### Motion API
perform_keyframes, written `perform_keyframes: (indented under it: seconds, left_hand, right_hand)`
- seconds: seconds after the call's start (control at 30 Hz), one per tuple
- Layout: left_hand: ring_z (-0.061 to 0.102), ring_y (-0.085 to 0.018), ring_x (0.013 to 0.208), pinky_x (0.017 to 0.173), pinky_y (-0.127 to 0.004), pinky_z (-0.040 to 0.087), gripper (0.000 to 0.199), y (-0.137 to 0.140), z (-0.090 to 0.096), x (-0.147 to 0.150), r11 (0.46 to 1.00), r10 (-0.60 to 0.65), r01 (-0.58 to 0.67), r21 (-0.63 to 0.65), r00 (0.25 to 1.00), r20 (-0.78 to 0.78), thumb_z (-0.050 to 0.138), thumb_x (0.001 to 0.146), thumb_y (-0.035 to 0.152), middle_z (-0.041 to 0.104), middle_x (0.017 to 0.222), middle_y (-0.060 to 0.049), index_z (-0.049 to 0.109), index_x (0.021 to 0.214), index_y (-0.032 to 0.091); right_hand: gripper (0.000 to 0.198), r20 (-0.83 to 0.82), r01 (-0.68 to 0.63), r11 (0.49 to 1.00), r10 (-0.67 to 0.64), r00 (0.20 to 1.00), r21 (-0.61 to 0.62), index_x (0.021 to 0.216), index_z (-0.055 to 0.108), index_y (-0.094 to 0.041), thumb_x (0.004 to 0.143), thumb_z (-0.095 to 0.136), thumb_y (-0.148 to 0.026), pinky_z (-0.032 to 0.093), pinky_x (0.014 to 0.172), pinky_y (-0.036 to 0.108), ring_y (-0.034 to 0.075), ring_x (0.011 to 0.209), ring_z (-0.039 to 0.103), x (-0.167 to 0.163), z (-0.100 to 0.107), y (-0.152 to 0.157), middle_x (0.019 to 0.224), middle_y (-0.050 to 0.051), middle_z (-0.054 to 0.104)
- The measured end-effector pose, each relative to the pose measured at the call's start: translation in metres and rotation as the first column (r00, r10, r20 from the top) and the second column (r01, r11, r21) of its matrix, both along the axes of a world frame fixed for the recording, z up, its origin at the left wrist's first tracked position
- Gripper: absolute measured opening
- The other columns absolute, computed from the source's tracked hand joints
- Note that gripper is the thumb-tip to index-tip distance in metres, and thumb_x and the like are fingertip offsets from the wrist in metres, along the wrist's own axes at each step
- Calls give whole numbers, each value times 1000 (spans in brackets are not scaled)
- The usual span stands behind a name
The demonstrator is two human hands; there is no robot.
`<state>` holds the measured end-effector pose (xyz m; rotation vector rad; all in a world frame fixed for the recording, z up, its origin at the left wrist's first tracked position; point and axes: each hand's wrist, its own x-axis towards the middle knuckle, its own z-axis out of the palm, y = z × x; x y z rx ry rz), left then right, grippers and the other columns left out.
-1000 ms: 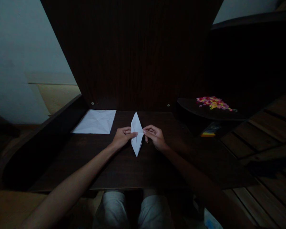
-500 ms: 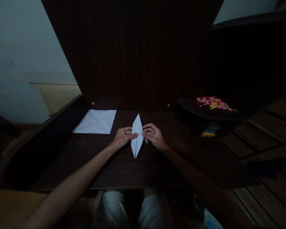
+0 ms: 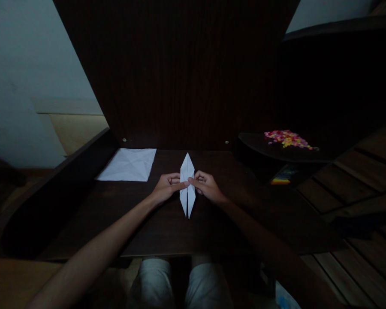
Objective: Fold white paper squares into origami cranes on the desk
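Observation:
A piece of folded white paper [image 3: 187, 166] stands out against the dark desk, a long diamond with a slit down its lower half. My left hand [image 3: 167, 188] grips its left edge, thumb on the front face and fingers behind. From the other side my right hand [image 3: 209, 187] grips the right edge, its thumb also lying on the front. Both thumb tips meet near the middle crease. Parts of the fingers are hidden behind the paper.
A creased white sheet [image 3: 128, 165] lies flat at the desk's back left. On a low shelf [image 3: 251, 143] to the right is a heap of small pink, red and yellow pieces [image 3: 289, 138]. A dark raised side panel [image 3: 56, 193] bounds the desk at left.
The folded paper has turned from a slight tilt to nearly upright, facing me more squarely. My right thumb has moved from its edge onto the front. The slit at the bottom shows wider.

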<state>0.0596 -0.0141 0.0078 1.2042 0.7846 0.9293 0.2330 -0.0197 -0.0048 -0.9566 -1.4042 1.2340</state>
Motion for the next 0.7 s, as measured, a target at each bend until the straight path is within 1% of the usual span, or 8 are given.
perform_keyframes:
  seconds: [0.07,0.2,0.33,0.43,0.57,0.63,0.7]
  left_hand:
    - [71,-19,73,72,-28,53,41,-1,1,0,1000,-12,12,-6,1000,6,84,59,31,75,83,-7,69,91,11]
    - [70,-19,72,72,-28,53,39,-2,1,0,1000,-25,25,-6,1000,0,84,59,31,75,81,-7,69,88,11]
    - [70,-19,72,72,-29,53,40,-2,2,0,999,-38,38,1,999,-19,84,59,30,75,82,-7,69,91,11]
    - [70,-19,71,72,-30,53,38,-3,4,-1,996,-84,85,8,996,-42,82,61,29,75,83,-8,70,92,11]
    - [70,-21,73,73,-31,53,35,-5,6,-1,987,-156,158,23,985,-68,81,63,30,75,84,-10,72,91,11]
    - [70,-22,74,73,-32,53,35,-6,6,-1,986,-160,162,29,985,-69,80,64,31,75,85,-10,72,91,11]
    - [70,-22,74,72,-32,53,36,-6,6,0,990,-132,134,32,989,-60,80,63,32,75,84,-10,72,91,10]
  right_hand:
    - [43,36,4,1000,-4,999,4,61,44,-20,68,71,-52,26,34,16,4,37,38,0,1,0,47,-8,44]
    - [45,43,2,1000,-2,999,6,60,44,-20,67,71,-54,26,34,17,5,37,38,-1,2,-1,46,-8,46]
    - [42,60,-6,1000,5,998,24,59,46,-19,73,66,-54,26,35,17,5,37,38,0,0,0,46,-6,47]
    - [41,48,-1,1000,0,999,19,61,47,-19,78,61,-54,26,35,17,5,37,38,1,-2,1,46,-6,48]
    - [41,20,2,999,-3,1000,38,62,47,-20,80,58,-55,26,35,17,6,37,39,2,-2,2,47,-6,47]
    - [41,31,6,999,-8,999,52,62,48,-20,80,57,-56,27,35,18,6,37,39,2,-1,1,46,-6,48]
    - [42,41,16,998,-19,999,58,63,48,-20,80,56,-58,27,35,18,6,37,39,1,0,0,46,-6,47]
